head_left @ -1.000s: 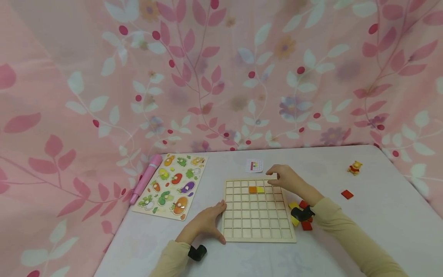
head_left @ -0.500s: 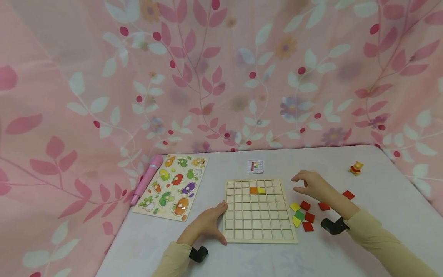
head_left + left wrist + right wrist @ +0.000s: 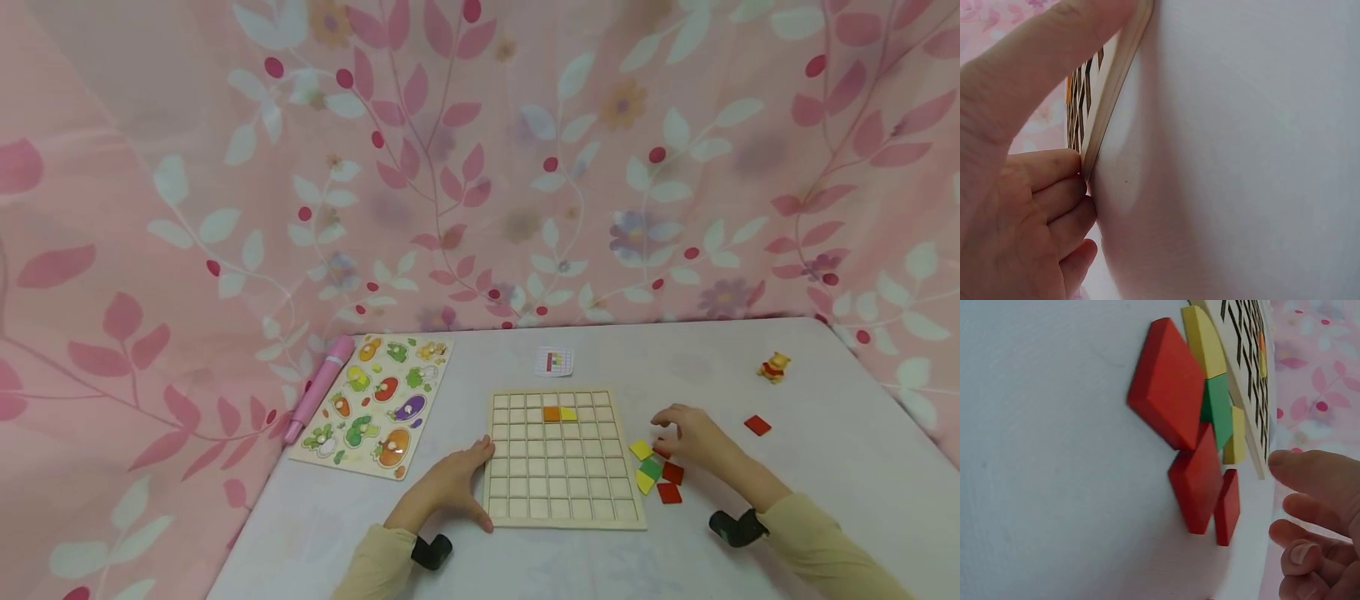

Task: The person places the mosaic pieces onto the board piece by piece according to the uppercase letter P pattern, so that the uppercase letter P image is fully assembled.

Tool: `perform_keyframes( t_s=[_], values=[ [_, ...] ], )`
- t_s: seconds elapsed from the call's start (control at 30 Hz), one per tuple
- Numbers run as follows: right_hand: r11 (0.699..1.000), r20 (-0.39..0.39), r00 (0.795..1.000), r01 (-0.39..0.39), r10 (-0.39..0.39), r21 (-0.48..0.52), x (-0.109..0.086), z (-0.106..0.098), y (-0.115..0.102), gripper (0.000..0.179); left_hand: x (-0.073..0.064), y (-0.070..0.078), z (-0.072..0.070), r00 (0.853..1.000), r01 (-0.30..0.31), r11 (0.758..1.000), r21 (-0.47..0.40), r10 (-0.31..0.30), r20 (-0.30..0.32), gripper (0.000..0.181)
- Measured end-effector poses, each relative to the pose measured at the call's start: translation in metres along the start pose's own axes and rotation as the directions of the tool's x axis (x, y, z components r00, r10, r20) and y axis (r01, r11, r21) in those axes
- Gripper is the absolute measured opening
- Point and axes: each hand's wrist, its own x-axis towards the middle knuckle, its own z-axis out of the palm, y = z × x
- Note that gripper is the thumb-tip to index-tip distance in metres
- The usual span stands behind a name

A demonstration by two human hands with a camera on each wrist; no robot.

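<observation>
A square wooden grid board (image 3: 551,483) lies on the table. My left hand (image 3: 448,482) touches its left edge with thumb and fingers spread along it; the left wrist view shows the fingertips at the board's side (image 3: 1113,94). Two cells hold an orange square tile (image 3: 552,414) and a yellow tile (image 3: 568,414). Right of the board, my right hand (image 3: 701,442) is over a loose group of tiles, fingers loosely bent, nothing held. In that group are red tiles (image 3: 1169,387), a green tile (image 3: 1218,409) and yellow tiles (image 3: 1205,347); the hand partly hides one red tile.
A small printed card (image 3: 555,362) lies behind the board. To the left are a vegetable peg puzzle (image 3: 386,408) and a pink stick-shaped object (image 3: 318,390). A lone red tile (image 3: 757,426) and a bear figurine (image 3: 773,367) sit at the right.
My right hand has moved from over the board's upper right corner out to the right, then down to the loose tiles. The left hand has stayed at the board's edge.
</observation>
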Motion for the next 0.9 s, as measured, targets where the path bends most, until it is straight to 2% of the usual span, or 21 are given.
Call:
perform_keyframes(
  t_s=[0.27,0.67,0.9],
  values=[
    [0.997,0.041,0.997,-0.07,0.071,-0.024,-0.0045,0.0066,0.0059,0.023,-0.0005,0.0001,0.0009,1.0,-0.007,1.0,0.0,0.007,-0.01,0.122],
    [0.996,0.084,0.994,-0.064,0.069,-0.064,-0.0027,0.0113,0.0107,0.021,-0.0008,0.0011,0.0004,1.0,0.02,1.0,-0.013,-0.02,-0.002,0.122],
    [0.994,0.108,0.988,-0.107,0.11,-0.038,-0.004,0.008,0.0052,0.018,-0.0008,0.0024,-0.0002,1.0,0.025,1.0,-0.006,-0.025,-0.006,0.122]
  ],
)
